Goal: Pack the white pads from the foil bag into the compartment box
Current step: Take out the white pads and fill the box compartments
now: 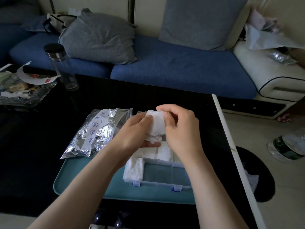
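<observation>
Premises: a home living room.
We note a sofa [165, 66] with blue seat cushions and a cream armrest [270, 80] along the far side; a loose grey pillow [99, 38] and a grey back cushion [203, 22] rest on it; a glossy black table [41, 138] stands before it, bearing a clear bottle [61, 66] and a glass dish [19, 98] of household oddments; pale floor [280, 187] on the right.

Clear bottle [61, 66] on black table [33, 129]; grey cushion [99, 38] on sofa [181, 66].

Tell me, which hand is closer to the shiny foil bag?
Left. The left hand holds the white pads just beside the foil bag; the right hand grips them from the other side, farther away.
</observation>
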Tool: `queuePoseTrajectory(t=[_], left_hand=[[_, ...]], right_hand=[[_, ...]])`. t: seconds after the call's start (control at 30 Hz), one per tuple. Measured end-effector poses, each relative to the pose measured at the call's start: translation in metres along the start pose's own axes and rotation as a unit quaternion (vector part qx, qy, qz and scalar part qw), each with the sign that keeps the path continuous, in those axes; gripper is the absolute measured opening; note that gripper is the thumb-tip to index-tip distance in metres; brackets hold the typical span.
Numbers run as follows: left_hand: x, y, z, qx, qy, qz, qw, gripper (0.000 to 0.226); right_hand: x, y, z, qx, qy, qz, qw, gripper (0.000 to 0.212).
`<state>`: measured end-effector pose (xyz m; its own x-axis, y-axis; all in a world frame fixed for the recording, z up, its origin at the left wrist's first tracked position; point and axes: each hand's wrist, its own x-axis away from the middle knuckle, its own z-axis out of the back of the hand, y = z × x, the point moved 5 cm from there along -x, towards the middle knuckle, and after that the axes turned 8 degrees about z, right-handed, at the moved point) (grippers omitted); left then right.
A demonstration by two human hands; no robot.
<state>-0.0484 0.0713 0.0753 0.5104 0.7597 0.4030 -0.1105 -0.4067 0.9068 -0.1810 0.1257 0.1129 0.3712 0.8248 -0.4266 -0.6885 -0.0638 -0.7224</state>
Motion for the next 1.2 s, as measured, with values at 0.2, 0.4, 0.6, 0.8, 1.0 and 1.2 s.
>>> queuePoseTrajectory(t=[0.2,0.4,0.6,0.8,1.0,1.2], left_hand=[[0.0,0.0,-0.001,-0.036,-0.015,-0.018,0.999,0.027],[-0.001,-0.002,0.001,-0.004,0.007,-0.002,1.0,0.029],[0.001,0.001,-0.005,0.069,0.003,0.009,0.998,0.045],[0.001,0.001,-0.008,0.024,-0.001,-0.006,1.0,0.035],[-0.002,0.001,-0.002,0.024,0.016,-0.007,1.0,0.035],[-0.001,0.0,-0.001,0.033,0.012,0.006,0.999,0.034]], right_hand=[[0.001,-0.002,0.004,0.038,0.033,0.008,0.999,0.023],[0.001,0.014,0.013,-0.041,0.108,-0.088,0.989,0.012],[0.003,0.009,-0.003,-0.044,0.054,-0.103,0.992,0.016],[0.004,0.0,-0.003,0.045,0.071,-0.084,0.993,0.013],[0.005,-0.004,-0.015,0.051,-0.053,-0.003,0.997,0.034],[0.006,-0.008,-0.021,0.009,-0.089,0.007,0.996,0.035]])
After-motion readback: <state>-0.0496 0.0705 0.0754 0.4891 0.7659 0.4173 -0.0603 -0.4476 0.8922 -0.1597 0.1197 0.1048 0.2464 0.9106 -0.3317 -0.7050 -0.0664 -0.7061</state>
